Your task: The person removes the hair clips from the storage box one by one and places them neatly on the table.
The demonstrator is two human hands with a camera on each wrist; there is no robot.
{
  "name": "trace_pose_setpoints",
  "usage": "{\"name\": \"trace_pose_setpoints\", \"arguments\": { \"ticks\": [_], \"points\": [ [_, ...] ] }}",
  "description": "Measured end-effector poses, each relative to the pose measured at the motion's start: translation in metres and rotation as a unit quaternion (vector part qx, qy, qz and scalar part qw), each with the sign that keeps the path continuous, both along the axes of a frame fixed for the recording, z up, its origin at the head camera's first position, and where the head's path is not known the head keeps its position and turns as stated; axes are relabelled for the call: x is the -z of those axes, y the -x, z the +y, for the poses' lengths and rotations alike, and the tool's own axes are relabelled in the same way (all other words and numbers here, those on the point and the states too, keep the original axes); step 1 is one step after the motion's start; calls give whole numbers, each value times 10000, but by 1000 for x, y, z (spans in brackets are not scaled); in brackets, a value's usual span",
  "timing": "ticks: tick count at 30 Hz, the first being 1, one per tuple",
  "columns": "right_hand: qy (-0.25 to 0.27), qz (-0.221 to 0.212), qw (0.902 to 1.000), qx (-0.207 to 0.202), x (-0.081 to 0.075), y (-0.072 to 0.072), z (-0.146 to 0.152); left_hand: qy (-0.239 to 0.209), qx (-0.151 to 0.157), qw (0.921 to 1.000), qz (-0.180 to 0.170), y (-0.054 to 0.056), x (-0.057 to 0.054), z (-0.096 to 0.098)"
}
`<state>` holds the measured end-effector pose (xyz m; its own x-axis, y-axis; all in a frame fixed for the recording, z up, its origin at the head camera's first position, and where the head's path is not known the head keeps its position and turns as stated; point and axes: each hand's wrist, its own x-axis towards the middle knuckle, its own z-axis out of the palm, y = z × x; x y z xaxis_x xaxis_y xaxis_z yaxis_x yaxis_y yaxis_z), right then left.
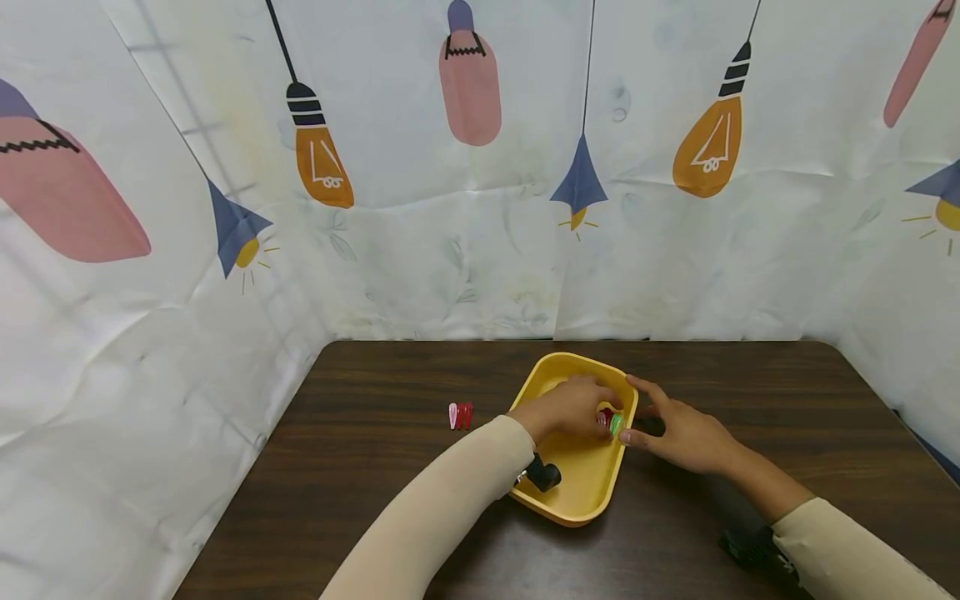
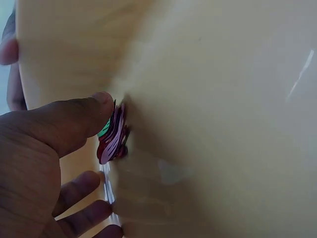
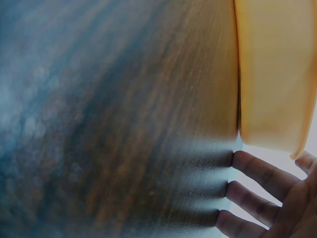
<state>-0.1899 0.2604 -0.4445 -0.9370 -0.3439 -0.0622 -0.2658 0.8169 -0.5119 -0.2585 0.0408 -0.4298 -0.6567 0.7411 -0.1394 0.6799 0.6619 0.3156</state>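
Cream left sleeve (image 1: pixel 442 500) leads to left hand (image 1: pixel 573 407) in yellow tray (image 1: pixel 581 471): thumb at, fingers just beside, stacked hair clips (image 2: pixel 116 134) by the right wall; fingers partly spread, I can't tell if pinching. I read the stack's long axis as along that wall, pointing away from me. Right hand (image 1: pixel 690 437) wide-spread, thumb and index at tray rim. Left of tray: 1 pink clip (image 1: pixel 453 416), 2 red clips (image 1: pixel 464 415), pointing away too.
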Motion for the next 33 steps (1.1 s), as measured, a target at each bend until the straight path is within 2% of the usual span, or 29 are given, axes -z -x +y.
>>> {"name": "trace_pose_setpoints", "arguments": {
  "ticks": [10,17,25,33],
  "points": [
    [-51,66,10000,28,-1,-1,-1,90,-61,9998,188,-3,1,2],
    [-29,9,10000,37,-3,-1,-2,209,-142,9995,170,-6,2,2],
    [-31,52,10000,42,-1,-1,-1,260,-86,9993,267,-6,3,2],
    [-20,40,10000,52,-1,-2,-1,123,-185,9997,101,-6,4,2]
  ]
}}
